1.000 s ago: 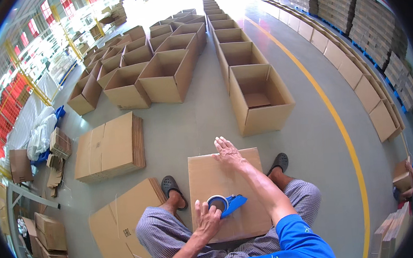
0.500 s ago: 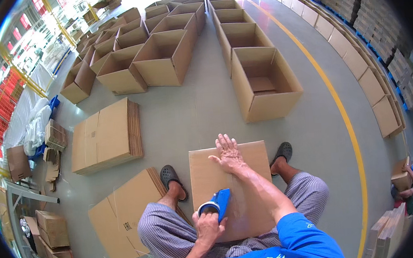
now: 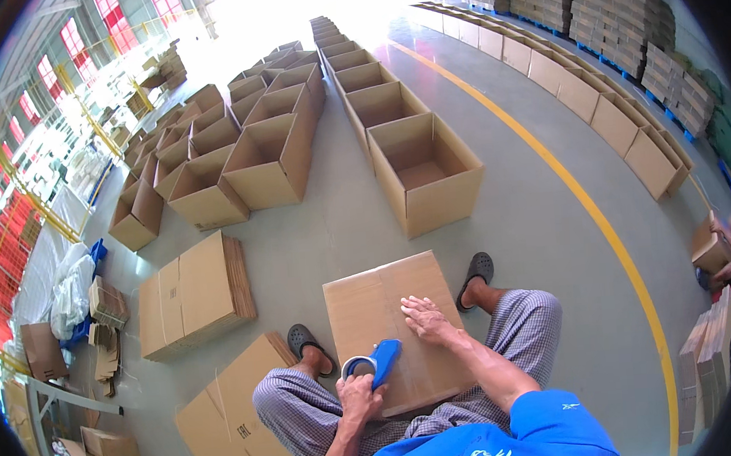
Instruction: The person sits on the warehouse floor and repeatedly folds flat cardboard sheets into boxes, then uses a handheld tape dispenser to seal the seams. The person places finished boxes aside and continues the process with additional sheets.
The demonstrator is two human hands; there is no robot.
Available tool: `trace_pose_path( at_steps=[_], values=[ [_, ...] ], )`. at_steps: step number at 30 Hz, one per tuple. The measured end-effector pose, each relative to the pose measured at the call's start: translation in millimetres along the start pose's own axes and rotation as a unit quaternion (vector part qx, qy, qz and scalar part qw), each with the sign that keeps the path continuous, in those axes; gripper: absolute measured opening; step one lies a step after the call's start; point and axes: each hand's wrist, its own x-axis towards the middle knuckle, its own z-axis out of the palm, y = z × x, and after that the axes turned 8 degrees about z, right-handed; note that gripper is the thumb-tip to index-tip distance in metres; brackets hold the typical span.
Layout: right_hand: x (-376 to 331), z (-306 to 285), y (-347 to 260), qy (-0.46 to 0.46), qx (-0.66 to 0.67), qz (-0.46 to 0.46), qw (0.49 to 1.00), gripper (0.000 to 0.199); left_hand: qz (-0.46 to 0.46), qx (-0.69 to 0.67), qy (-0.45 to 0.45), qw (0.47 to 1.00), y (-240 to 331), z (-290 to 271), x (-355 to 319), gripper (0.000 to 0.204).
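A closed cardboard box (image 3: 366, 300) stands between my knees, its seamed face up. My left hand (image 3: 359, 398) is wrapped round a blue tape dispenser (image 3: 387, 360), which rests over the left part of the box's face. A roll shows as a pale ring in it. On the right half of the same face my right hand (image 3: 428, 320) lies flat with its fingers stretched out, apart from the dispenser. A strip of clear tape seems to run along the seam, though glare makes it hard to tell.
Ahead runs a row of open boxes (image 3: 425, 177), with more open boxes (image 3: 263, 155) to its left. Flattened cartons (image 3: 185, 296) are stacked at the left; others (image 3: 234, 415) lie by my left foot. A yellow floor line (image 3: 588, 191) curves past on the right. Another person's hand (image 3: 729, 270) shows far right.
My right hand has slid from the box's far edge back toward its middle right. The dispenser stays in my left hand, moved slightly left. The whole view has swung, shifting the surroundings.
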Motion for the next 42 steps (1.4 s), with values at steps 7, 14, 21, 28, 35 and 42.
trace_pose_path(
  at_steps=[7,14,21,28,35,42],
  values=[
    [42.0,2.2,12.7,0.089,0.008,0.038,0.995,0.056,-0.128,-0.044,0.011,0.991,-1.7,15.7,-12.4,0.037],
    [118.7,4.7,-19.4,0.009,-0.121,0.096,0.988,0.071,-0.122,0.004,-0.022,0.992,12.0,4.4,-3.7,0.041],
    [69.2,19.9,-18.8,0.071,-0.102,0.113,0.986,0.074,-0.107,0.015,-0.017,0.994,11.0,5.9,-9.0,0.040],
    [-26.0,4.5,17.7,0.197,-0.099,0.211,0.952,0.074,-0.104,-0.001,-0.013,0.994,7.5,3.8,-1.8,0.037],
    [-81.3,0.4,30.5,-0.029,0.327,0.455,0.828,0.097,-0.121,0.025,0.024,0.992,3.6,12.1,-4.7,0.038],
    [-63.8,-35.8,-79.9,-0.119,0.406,0.334,0.842,0.082,-0.319,-0.030,0.072,0.944,-73.9,-13.9,-35.6,0.046]
  ],
)
